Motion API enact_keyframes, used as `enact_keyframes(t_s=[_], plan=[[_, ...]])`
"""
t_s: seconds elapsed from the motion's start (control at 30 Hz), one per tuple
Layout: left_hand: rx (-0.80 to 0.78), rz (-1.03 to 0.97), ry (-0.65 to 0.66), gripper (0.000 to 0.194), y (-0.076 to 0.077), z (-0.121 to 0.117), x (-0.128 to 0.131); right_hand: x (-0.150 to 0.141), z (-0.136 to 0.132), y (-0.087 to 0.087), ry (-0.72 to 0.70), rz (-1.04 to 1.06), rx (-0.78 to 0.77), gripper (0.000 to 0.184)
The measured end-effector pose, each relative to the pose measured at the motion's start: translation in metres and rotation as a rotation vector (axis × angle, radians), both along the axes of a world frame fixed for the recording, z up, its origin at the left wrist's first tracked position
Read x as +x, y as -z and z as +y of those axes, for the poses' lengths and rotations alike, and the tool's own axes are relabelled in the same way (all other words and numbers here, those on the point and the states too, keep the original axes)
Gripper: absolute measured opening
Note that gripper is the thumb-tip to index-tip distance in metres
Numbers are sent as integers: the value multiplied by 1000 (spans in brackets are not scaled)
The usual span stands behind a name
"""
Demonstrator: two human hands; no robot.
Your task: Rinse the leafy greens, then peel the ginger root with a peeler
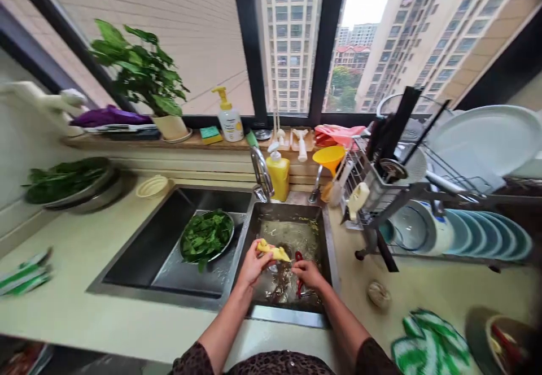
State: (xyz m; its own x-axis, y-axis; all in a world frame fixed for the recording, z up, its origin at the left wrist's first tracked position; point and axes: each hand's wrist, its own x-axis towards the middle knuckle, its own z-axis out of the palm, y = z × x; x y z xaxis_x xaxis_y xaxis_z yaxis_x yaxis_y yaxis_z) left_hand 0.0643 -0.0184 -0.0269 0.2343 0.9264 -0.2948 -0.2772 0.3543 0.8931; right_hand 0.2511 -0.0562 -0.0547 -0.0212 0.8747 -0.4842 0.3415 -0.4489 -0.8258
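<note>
Over the right sink basin (332,251), my left hand (253,265) grips a pale yellow, knobbly peeled piece of ginger (275,252) between thumb and fingers. Its pointed end faces my right hand (308,274), which is closed around a red-handled tool (298,257). My fingers cover much of that tool, so its exact kind is unclear. Its near end is close to the ginger's tip; I cannot tell whether they touch. Water and scraps lie in the basin below. In the left basin (139,251), a round strainer (232,232) holds green leaves (206,234).
A faucet (262,174) and yellow soap bottle (278,177) stand behind the basins. To the right is a dish rack (372,205) with plates and bowls. A green-and-white cloth (432,344) lies on the near right counter. Bowls of greens (70,183) sit far left.
</note>
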Motion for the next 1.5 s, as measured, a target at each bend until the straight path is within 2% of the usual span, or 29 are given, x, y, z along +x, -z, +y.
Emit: enact_keyframes(t_s=[0.1,0.17,0.27,0.33,0.5,0.7,0.8,1.1,1.23,1.3,1.37,1.43,1.5], plan=[[96,-97,43,43,-20,-12,-5,-5,-1,-27,64,332,-43,47],[187,-85,86,37,-31,-18,-9,-8,-2,-50,48,518,-57,47],[302,-21,156,28,-47,-21,-15,-12,-2,-80,-2,588,-21,37],[351,11,193,26,-55,-22,-18,-15,-1,-90,-19,577,23,31],[397,63,234,25,-65,-22,-22,-20,-2,-93,-38,540,83,27],[387,-6,210,26,-64,-23,-23,-27,-6,-94,16,515,122,28],[368,-45,176,26,-64,-22,-23,-27,-7,-99,-6,530,130,30],[365,-15,224,26,-67,-20,-24,-24,-5,-108,-80,460,173,28],[371,-56,209,24,-63,-19,-25,-28,-4,-102,-44,423,206,29],[363,-58,186,25,-58,-19,-25,-31,0,-90,-25,441,181,27],[357,-19,173,25,-51,-20,-25,-31,5,-70,-19,427,145,26],[361,26,152,25,-43,-21,-24,-28,10,-43,-20,240,123,22],[368,36,114,24,-36,-23,-25,-23,10,-16,-19,-180,123,18]])
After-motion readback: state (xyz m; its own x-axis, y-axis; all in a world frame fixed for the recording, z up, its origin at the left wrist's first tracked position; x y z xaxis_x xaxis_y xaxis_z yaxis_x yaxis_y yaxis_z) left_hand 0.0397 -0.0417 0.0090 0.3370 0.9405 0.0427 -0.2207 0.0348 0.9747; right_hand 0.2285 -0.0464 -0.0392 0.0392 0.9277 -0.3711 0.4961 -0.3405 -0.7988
